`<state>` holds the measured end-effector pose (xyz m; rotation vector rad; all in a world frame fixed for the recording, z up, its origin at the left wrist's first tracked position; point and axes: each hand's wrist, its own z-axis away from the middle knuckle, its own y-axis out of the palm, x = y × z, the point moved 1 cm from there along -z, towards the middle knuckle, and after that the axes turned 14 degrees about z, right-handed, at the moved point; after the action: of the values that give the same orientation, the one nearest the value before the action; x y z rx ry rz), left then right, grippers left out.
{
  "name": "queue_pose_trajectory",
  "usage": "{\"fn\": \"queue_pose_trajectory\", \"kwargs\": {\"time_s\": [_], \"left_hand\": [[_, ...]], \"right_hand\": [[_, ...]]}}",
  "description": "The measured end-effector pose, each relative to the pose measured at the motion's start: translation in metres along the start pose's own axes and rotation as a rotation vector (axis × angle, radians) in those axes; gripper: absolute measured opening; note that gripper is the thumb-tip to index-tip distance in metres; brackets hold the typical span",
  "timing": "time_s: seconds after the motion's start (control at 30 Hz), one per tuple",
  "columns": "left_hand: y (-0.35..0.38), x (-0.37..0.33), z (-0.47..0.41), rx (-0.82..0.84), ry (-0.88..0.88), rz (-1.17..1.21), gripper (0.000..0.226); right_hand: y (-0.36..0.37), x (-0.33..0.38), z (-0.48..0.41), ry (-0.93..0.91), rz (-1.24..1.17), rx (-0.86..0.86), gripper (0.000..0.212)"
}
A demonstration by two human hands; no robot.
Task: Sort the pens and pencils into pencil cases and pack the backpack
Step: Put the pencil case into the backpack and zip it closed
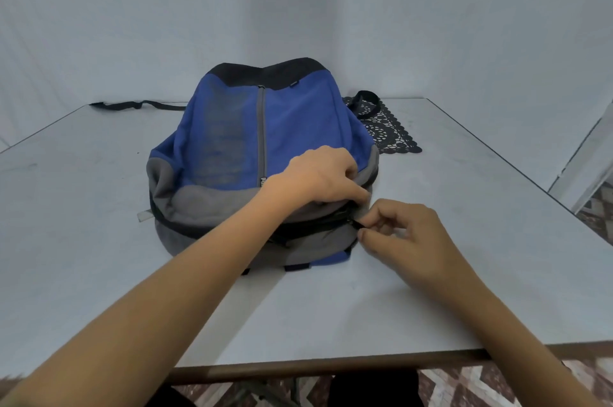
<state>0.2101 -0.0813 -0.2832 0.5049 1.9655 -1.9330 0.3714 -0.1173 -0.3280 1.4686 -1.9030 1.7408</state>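
You are at the packing end of the job, working the zip on the blue and grey backpack (238, 127). It lies flat on the desk (464, 274), right in front of you. Your right hand (401, 234) has its thumb and first finger squeezed together on the small black zip pull (354, 224). Just above those fingers, your left hand (320, 174) has its fingers bent down over the grey edge of the bag, holding the cloth in place.

I think the next move is to slide the pull along the zip (311, 228), which runs off to the left of your right fingers. Keep the cloth tight with your left fingers so the zip does not snag.

Some things are hard to see. Your left arm covers part of the zip, so I cannot tell how much is shut. No pens, pencils or pencil cases show. They may be inside, but I cannot see in. Past your left fingers, a black lace mat (391, 134) peeks out from behind the bag, and a strap (132, 104) trails far to the left.
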Motion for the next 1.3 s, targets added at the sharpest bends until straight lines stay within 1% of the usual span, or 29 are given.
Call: {"fn": "queue_pose_trajectory", "kwargs": {"time_s": [0.07, 0.1, 0.13, 0.23, 0.27, 0.3, 0.33, 0.4, 0.47, 0.53, 0.63, 0.67, 0.73, 0.8, 0.83, 0.9, 0.97, 1.03, 1.13, 1.3], "left_hand": [[-0.001, 0.003, 0.005, -0.004, -0.009, 0.074, 0.034], [-0.003, 0.002, 0.012, -0.036, -0.006, 0.114, 0.031], [-0.005, 0.001, 0.022, -0.109, 0.011, 0.151, 0.027], [-0.003, -0.005, 0.072, -0.479, 0.123, 0.281, 0.017], [0.001, -0.006, 0.091, -0.539, 0.149, 0.347, 0.017], [0.008, -0.007, 0.109, -0.531, 0.148, 0.401, 0.019], [0.015, -0.006, 0.124, -0.478, 0.121, 0.429, 0.023], [0.031, -0.006, 0.138, -0.373, 0.042, 0.407, 0.026], [0.041, -0.007, 0.136, -0.376, 0.023, 0.342, 0.03], [0.047, -0.011, 0.126, -0.402, 0.025, 0.276, 0.038], [0.055, -0.016, 0.112, -0.383, 0.009, 0.195, 0.049], [0.056, -0.016, 0.109, -0.38, -0.002, 0.18, 0.049], [0.058, -0.015, 0.107, -0.406, 0.001, 0.196, 0.04], [0.06, -0.012, 0.109, -0.457, 0.028, 0.256, 0.036], [0.061, -0.01, 0.11, -0.484, 0.036, 0.279, 0.037], [0.064, -0.008, 0.113, -0.546, 0.046, 0.316, 0.036], [0.064, -0.008, 0.116, -0.61, 0.054, 0.367, 0.031], [0.064, -0.008, 0.12, -0.66, 0.064, 0.385, 0.024], [0.061, -0.002, 0.127, -0.693, 0.072, 0.362, 0.017], [0.048, 0.019, 0.15, -0.705, 0.111, 0.317, 0.015]], "right_hand": [[0.001, 0.001, 0.002, -0.01, -0.042, -0.007, 0.017], [0.001, 0.001, 0.003, -0.011, -0.06, -0.013, 0.015], [0.001, 0.001, 0.004, -0.01, -0.076, -0.017, 0.014], [0.001, -0.003, 0.004, -0.009, -0.092, -0.022, 0.014], [0.001, -0.003, 0.003, -0.002, -0.095, -0.021, 0.013], [0.002, -0.004, 0.003, 0.01, -0.103, -0.019, 0.013], [0.003, -0.004, 0.002, 0.023, -0.118, -0.013, 0.012], [0.004, -0.005, 0.0, 0.045, -0.16, 0.009, 0.011], [0.004, -0.005, -0.001, 0.048, -0.206, 0.037, 0.007], [0.005, -0.005, 0.0, 0.028, -0.2, 0.051, 0.005], [0.003, -0.008, 0.0, -0.002, -0.164, 0.06, 0.012], [0.002, -0.009, 0.0, -0.015, -0.166, 0.073, 0.017], [-0.001, -0.008, 0.0, -0.06, -0.131, 0.097, 0.023], [-0.004, -0.005, -0.001, -0.077, -0.103, 0.116, 0.023], [-0.006, -0.004, -0.004, -0.054, -0.134, 0.125, 0.022], [-0.008, 0.0, -0.013, 0.046, -0.225, 0.105, 0.023], [-0.007, 0.006, -0.025, 0.159, -0.249, 0.067, 0.023], [-0.005, 0.011, -0.035, 0.219, -0.255, 0.08, 0.02], [-0.004, 0.013, -0.044, 0.262, -0.312, 0.142, 0.024], [-0.002, 0.008, -0.046, 0.259, -0.329, 0.078, 0.029]]}}
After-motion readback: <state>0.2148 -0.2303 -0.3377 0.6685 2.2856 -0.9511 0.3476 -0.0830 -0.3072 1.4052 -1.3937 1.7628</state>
